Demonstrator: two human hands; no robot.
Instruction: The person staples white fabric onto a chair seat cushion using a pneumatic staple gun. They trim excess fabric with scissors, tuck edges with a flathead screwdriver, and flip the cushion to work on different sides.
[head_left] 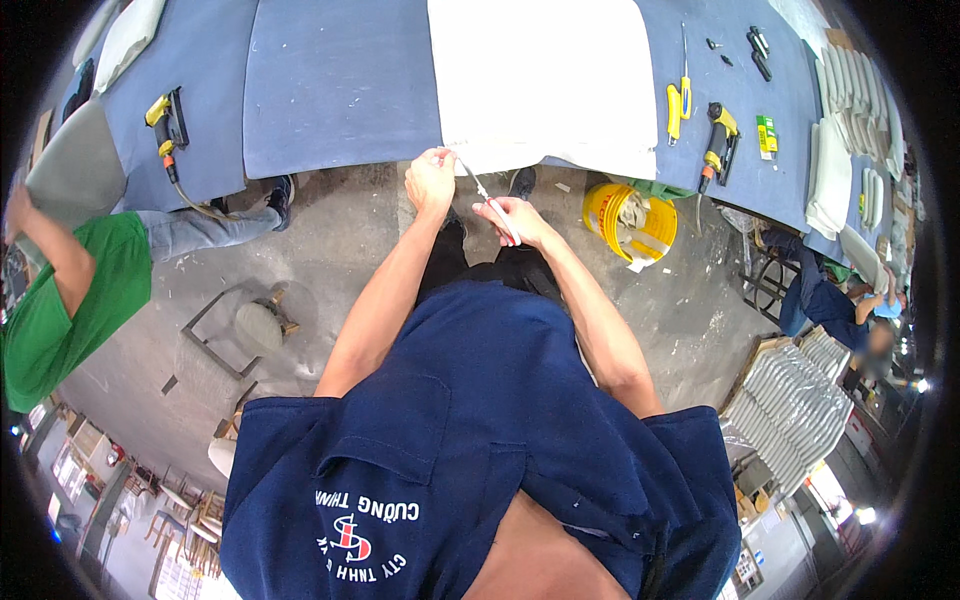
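Note:
A large white covered panel (545,75) lies on the blue-grey table, its front edge slightly ragged and overhanging. At its near left corner my left hand (430,182) is closed, thumb and finger pinching the edge of the white covering. My right hand (515,220) grips a pair of scissors (481,188) by the red and white handles. The blades point up and left, toward the pinched corner. How far the blades are apart is too small to tell.
On the right of the table (340,90) lie a yellow staple gun (718,142), yellow-handled tools (680,104) and a small green-yellow box (767,137). Another staple gun (166,124) lies left. A yellow bucket (630,225) with scraps stands below the edge. A person in green (75,300) works at left.

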